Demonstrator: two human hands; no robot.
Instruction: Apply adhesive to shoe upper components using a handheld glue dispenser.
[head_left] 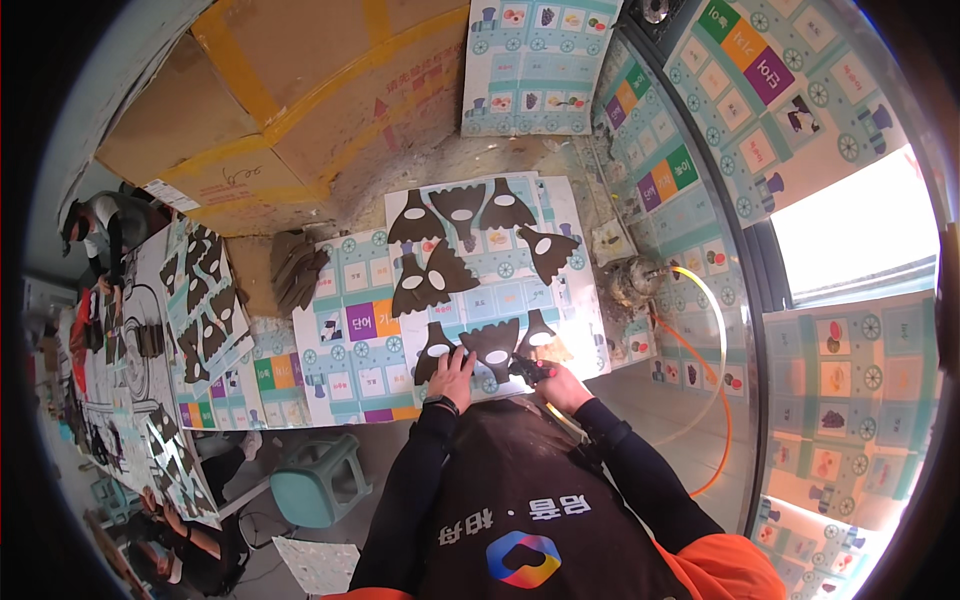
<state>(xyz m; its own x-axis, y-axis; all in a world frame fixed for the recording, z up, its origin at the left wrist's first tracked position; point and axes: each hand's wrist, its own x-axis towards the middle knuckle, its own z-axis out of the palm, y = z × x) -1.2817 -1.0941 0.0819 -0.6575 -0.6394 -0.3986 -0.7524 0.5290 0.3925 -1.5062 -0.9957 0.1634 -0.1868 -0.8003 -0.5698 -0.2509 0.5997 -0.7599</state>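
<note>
On the printed sheet point(520, 295) covering the table lie several dark, fan-shaped pieces with scalloped edges and a pale oval in each. My left hand point(452, 378) rests flat with its fingers apart, between the near-left dark piece point(432, 358) and the near-middle dark piece point(490, 342). My right hand point(562, 388) is closed round a small black tool point(526, 370) that looks like a spray gun. Its front end is over the right edge of the near-middle piece. Just beyond it lies another dark piece point(539, 328), in bright light.
Left of the sheet is a stack of dark pieces point(296, 272). Large cardboard boxes point(330, 90) stand behind. A yellow and orange hose point(722, 400) loops down at the right beside a glass panel. Below left is a green stool point(315, 485). Other people point(110, 235) work at the far left.
</note>
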